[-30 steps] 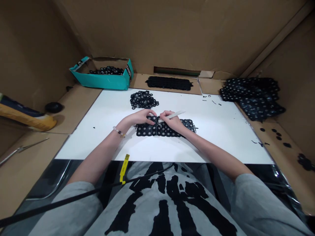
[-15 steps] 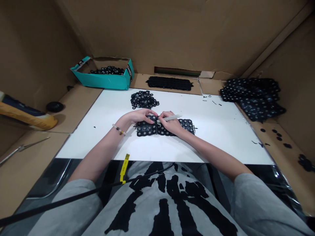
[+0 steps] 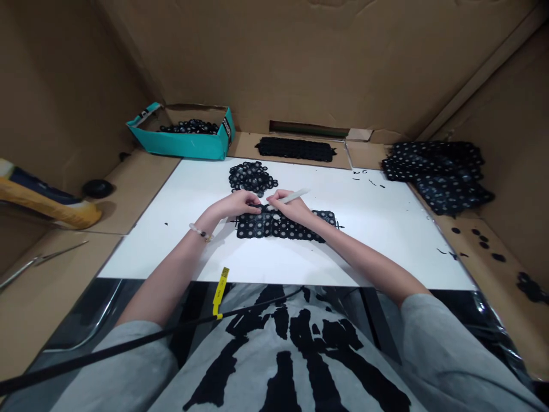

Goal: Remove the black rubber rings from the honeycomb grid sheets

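Observation:
A strip of black round pieces with pale centres (image 3: 295, 229) lies flat on the white board (image 3: 369, 229) in front of me. My right hand (image 3: 289, 206) is closed round a pale, pen-like tool (image 3: 295, 195), over the strip's upper edge. Fingers and thumb curled together, my left hand (image 3: 242, 204) rests at the strip's upper left part; what lies between its fingertips, if anything, is too small to make out. Just behind my left hand sits a loose pile of small black rings (image 3: 251, 176).
A teal box (image 3: 184, 143) of black rings stands at the back left. Behind the board lies a black strip (image 3: 295, 149). Black dotted sheets (image 3: 433, 171) are heaped at the right. Tweezers (image 3: 60, 252) and a yellow bottle (image 3: 51, 200) lie left. Cardboard walls surround the board.
Both hands have shifted a little to the left along the strip's upper edge. My left fingers have moved back towards the loose pile, uncovering more of the strip.

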The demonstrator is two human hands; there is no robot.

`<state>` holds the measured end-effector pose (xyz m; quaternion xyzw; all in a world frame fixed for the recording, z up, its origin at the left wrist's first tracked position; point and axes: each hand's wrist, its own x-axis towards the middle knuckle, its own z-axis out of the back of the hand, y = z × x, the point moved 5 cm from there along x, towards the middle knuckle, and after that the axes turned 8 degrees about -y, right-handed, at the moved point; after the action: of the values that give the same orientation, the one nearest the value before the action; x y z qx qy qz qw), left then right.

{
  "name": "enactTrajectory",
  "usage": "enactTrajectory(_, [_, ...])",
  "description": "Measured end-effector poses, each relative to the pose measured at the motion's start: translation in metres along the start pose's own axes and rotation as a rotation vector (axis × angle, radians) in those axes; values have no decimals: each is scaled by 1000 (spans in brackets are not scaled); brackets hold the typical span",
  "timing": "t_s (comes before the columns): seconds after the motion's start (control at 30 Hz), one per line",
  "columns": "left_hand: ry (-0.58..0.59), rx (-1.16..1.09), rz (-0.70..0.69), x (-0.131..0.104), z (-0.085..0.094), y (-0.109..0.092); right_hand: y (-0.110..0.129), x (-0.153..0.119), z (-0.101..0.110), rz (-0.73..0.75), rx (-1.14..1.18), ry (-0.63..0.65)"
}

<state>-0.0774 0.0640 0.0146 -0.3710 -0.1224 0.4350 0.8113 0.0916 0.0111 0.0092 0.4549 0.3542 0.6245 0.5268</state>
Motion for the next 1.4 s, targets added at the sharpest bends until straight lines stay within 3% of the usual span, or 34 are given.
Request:
enactTrajectory(0.27, [-60,-148,67,-2,-2,10,-6,3,-13,39,18,-59])
enactTrajectory(0.43, [46,-149,82,-1,0,11,7,-6,-17,134,-163,-81])
enactTrajectory(0.6, [203,-96,0,-2,3,8,12,-8,-19,181,-269,-122])
enactTrajectory(0.8, [97,75,-66,-5,4,4,-1,-5,-16,47,-54,-82])
enactTrajectory(1.4, [69,-22,35,-6,3,3,-8,-2,-18,54,-50,-32])
